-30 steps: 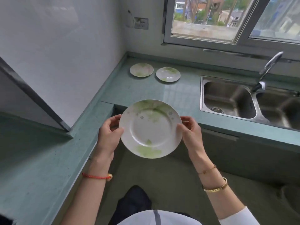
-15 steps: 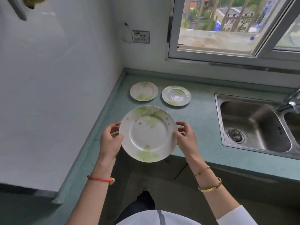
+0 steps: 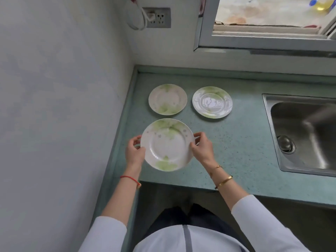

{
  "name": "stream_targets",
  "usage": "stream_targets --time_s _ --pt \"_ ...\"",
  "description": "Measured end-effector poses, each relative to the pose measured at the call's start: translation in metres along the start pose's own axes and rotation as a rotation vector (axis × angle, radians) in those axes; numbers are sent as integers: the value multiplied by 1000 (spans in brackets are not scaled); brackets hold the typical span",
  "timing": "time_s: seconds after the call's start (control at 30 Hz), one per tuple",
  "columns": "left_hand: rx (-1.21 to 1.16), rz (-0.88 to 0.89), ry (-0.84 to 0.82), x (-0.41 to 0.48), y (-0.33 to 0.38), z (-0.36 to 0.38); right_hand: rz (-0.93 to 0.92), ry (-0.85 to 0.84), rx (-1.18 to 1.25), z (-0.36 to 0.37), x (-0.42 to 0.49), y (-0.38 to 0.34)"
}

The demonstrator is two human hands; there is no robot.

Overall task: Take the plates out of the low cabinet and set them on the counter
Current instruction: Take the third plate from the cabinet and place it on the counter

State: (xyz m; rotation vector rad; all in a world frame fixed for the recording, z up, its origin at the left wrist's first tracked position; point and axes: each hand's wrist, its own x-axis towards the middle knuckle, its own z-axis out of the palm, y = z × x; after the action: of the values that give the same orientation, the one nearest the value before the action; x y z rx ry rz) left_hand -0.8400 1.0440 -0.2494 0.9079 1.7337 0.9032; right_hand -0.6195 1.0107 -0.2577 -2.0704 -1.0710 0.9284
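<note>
- The large plate point(image 3: 167, 144) sits between both hands over the near-left counter point(image 3: 241, 146).
- Left hand point(image 3: 135, 153) pinches its left rim; right hand point(image 3: 201, 147) pinches its right rim.
- 2 smaller plates point(image 3: 167, 99) lie just beyond.

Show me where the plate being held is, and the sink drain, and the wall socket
held plate point(image 3: 167, 145): head view, on its bare white centre.
sink drain point(image 3: 285, 144): head view, on the middle of the metal strainer.
wall socket point(image 3: 158, 17): head view, on its grey faceplate.
</note>
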Motion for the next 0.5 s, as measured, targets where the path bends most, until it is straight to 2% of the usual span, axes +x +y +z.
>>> stream_targets --time_s 0.2,0.5 --pt "-9 -127 22 42 -21 12 81 -120 -95 29 35 0" --pt "42 -167 75 78 -35 16 146 -191 -178 57 62 -1"
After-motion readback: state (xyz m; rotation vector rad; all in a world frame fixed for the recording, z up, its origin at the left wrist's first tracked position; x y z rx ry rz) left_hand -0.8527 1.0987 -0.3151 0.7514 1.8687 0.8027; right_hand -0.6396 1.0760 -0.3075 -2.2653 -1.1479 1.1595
